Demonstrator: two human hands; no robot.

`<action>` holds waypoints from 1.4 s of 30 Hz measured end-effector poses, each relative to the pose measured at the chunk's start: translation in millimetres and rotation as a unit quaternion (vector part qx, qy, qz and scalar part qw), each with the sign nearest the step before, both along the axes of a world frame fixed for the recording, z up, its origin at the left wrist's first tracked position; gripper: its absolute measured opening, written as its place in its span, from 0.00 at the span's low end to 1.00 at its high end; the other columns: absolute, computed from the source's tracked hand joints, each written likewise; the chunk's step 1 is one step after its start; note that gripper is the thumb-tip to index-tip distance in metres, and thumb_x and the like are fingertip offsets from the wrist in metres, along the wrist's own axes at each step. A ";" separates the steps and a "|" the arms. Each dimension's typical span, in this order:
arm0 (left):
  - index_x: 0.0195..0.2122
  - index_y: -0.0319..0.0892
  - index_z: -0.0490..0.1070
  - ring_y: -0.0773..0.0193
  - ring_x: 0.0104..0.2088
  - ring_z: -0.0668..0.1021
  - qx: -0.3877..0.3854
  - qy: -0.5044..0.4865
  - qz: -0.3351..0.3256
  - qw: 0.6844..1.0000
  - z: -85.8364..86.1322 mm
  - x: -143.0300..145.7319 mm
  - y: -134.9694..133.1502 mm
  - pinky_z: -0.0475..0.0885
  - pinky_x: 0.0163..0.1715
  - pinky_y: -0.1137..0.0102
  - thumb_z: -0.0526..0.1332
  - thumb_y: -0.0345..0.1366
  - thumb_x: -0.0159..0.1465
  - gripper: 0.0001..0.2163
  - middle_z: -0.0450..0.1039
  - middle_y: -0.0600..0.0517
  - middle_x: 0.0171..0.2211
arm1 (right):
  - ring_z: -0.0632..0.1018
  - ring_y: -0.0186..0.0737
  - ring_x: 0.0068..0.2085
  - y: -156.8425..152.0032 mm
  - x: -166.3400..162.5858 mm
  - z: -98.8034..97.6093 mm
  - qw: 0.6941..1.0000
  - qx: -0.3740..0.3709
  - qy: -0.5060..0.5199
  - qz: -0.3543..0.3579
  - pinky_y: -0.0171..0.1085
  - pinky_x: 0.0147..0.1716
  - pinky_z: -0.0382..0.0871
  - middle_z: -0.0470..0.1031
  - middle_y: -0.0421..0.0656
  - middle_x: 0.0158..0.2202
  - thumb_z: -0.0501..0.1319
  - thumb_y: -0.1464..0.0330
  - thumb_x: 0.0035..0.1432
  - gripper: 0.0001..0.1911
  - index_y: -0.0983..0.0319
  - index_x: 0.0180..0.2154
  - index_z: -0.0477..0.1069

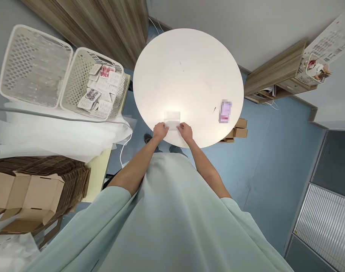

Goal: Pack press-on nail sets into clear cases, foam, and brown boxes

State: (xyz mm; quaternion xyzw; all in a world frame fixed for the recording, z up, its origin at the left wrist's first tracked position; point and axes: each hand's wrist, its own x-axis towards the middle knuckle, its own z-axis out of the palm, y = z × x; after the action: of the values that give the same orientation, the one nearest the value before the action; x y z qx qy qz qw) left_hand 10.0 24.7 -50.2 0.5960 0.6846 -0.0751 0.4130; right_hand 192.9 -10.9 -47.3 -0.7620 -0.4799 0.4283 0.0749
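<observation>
A small, flat, translucent white bag or sheet (172,124) lies at the near edge of the round white table (189,71). My left hand (160,131) pinches its lower left corner between thumb and fingers. At its lower right corner, my right hand (185,132) has closed its fingers on it too. A horizontal line crosses the sheet, perhaps a fold or an opening; I cannot tell which. Farther right on the tabletop rests a blurred purple and pink item (225,111).
To the left stand a white basket of clear plastic packaging (39,68) and another of printed packets (100,88). White sheeting (59,132) and stacked flat cardboard boxes (39,192) lie nearer. Small cartons (240,130) sit below the table's right edge; a wooden cabinet (274,71) is behind.
</observation>
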 end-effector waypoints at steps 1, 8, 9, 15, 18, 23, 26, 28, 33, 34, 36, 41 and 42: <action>0.45 0.42 0.78 0.45 0.50 0.82 -0.002 0.000 -0.002 1.000 0.6 0.3 -0.3 0.78 0.49 0.57 0.61 0.42 0.74 0.10 0.81 0.40 0.48 | 0.83 0.45 0.53 1.0 -0.9 0.2 1.000 -0.003 -0.005 0.000 0.40 0.51 0.76 0.84 0.47 0.54 0.62 0.61 0.75 0.13 0.59 0.55 0.75; 0.73 0.35 0.63 0.40 0.64 0.77 0.079 0.001 -0.024 0.997 8.4 -3.7 -8.2 0.76 0.59 0.53 0.59 0.37 0.73 0.28 0.63 0.32 0.73 | 0.78 0.54 0.63 5.9 -10.7 8.4 0.987 0.048 -0.108 0.107 0.49 0.58 0.77 0.74 0.58 0.66 0.58 0.65 0.76 0.23 0.63 0.68 0.67; 0.76 0.35 0.59 0.39 0.68 0.73 0.106 -0.012 -0.059 0.992 8.6 -5.4 -8.4 0.73 0.64 0.52 0.58 0.35 0.72 0.31 0.58 0.33 0.76 | 0.75 0.56 0.67 6.2 -11.7 9.4 0.980 0.075 -0.112 0.144 0.50 0.62 0.76 0.69 0.59 0.71 0.58 0.66 0.76 0.25 0.64 0.70 0.65; 0.80 0.33 0.50 0.42 0.81 0.53 0.129 -0.075 -0.289 0.946 -1.1 -18.1 -7.2 0.54 0.77 0.50 0.59 0.29 0.69 0.39 0.45 0.34 0.82 | 0.52 0.54 0.82 0.0 -12.6 4.6 0.938 0.118 -0.088 0.314 0.54 0.76 0.60 0.50 0.55 0.82 0.62 0.71 0.71 0.36 0.65 0.76 0.57; 0.79 0.28 0.52 0.43 0.81 0.52 0.127 -0.072 -0.330 0.932 -6.7 -25.8 -16.3 0.53 0.78 0.51 0.59 0.29 0.68 0.39 0.45 0.32 0.81 | 0.52 0.54 0.82 -11.9 -13.2 -1.6 0.935 0.115 -0.102 0.320 0.53 0.75 0.63 0.50 0.57 0.82 0.62 0.72 0.71 0.37 0.66 0.76 0.57; 0.78 0.28 0.55 0.45 0.81 0.52 0.136 -0.082 -0.369 0.916 -7.5 -41.1 -44.3 0.50 0.79 0.52 0.58 0.32 0.70 0.36 0.47 0.34 0.81 | 0.56 0.53 0.81 -44.3 -15.9 -5.4 0.928 0.110 -0.118 0.335 0.52 0.72 0.68 0.52 0.57 0.81 0.56 0.76 0.71 0.34 0.68 0.76 0.59; 0.78 0.31 0.58 0.46 0.80 0.55 0.124 -0.087 -0.383 0.911 -5.3 -47.7 -56.4 0.51 0.78 0.53 0.58 0.34 0.70 0.34 0.51 0.35 0.80 | 0.57 0.54 0.81 -62.1 -16.1 -2.2 0.924 0.102 -0.121 0.349 0.52 0.71 0.68 0.53 0.58 0.80 0.53 0.77 0.71 0.33 0.69 0.75 0.61; 0.77 0.32 0.61 0.46 0.80 0.58 0.119 -0.090 -0.384 0.911 -3.7 -49.1 -59.0 0.54 0.77 0.52 0.58 0.36 0.71 0.33 0.54 0.35 0.79 | 0.57 0.56 0.81 -68.3 -13.9 1.9 0.923 0.098 -0.113 0.356 0.53 0.72 0.68 0.53 0.59 0.80 0.53 0.74 0.73 0.31 0.70 0.75 0.61; 0.72 0.33 0.68 0.43 0.75 0.66 0.129 -0.079 -0.368 0.917 0.4 -41.2 -45.4 0.62 0.73 0.51 0.59 0.39 0.72 0.28 0.63 0.35 0.76 | 0.62 0.53 0.79 -55.1 -0.8 16.7 0.934 0.074 -0.058 0.344 0.50 0.73 0.67 0.57 0.54 0.79 0.58 0.62 0.76 0.31 0.66 0.74 0.63; 0.70 0.34 0.70 0.43 0.74 0.68 0.132 -0.076 -0.364 0.919 1.2 -38.4 -39.9 0.63 0.72 0.51 0.60 0.39 0.73 0.27 0.65 0.35 0.74 | 0.64 0.52 0.78 -48.5 1.9 19.6 0.939 0.063 -0.048 0.335 0.49 0.72 0.69 0.60 0.53 0.79 0.58 0.60 0.76 0.31 0.64 0.74 0.64; 0.67 0.37 0.74 0.42 0.70 0.72 0.130 -0.076 -0.355 0.923 3.0 -32.8 -27.4 0.65 0.70 0.51 0.60 0.40 0.73 0.23 0.71 0.36 0.70 | 0.70 0.53 0.75 -33.5 6.3 24.7 0.948 0.033 -0.031 0.316 0.48 0.70 0.71 0.64 0.50 0.77 0.60 0.56 0.76 0.30 0.61 0.73 0.67; 0.57 0.41 0.82 0.42 0.60 0.77 0.097 -0.056 -0.323 0.940 8.3 -19.9 3.8 0.71 0.60 0.53 0.60 0.41 0.74 0.17 0.78 0.39 0.59 | 0.80 0.51 0.65 -0.1 13.6 33.6 0.962 -0.026 0.019 0.271 0.47 0.65 0.74 0.78 0.46 0.68 0.60 0.56 0.77 0.25 0.57 0.69 0.73; 0.55 0.42 0.83 0.42 0.59 0.77 0.091 -0.048 -0.316 0.943 9.1 -17.2 8.6 0.71 0.58 0.53 0.60 0.41 0.74 0.16 0.77 0.39 0.58 | 0.81 0.50 0.64 4.6 14.7 34.7 0.964 -0.023 0.027 0.262 0.46 0.64 0.74 0.79 0.45 0.66 0.59 0.57 0.78 0.24 0.56 0.68 0.74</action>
State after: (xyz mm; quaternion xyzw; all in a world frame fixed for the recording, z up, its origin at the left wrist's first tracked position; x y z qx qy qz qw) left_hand -7.2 33.3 -41.1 0.8199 0.4442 -0.1103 0.3440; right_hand 207.6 -6.3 -12.5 -0.5991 -0.6507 0.4644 -0.0445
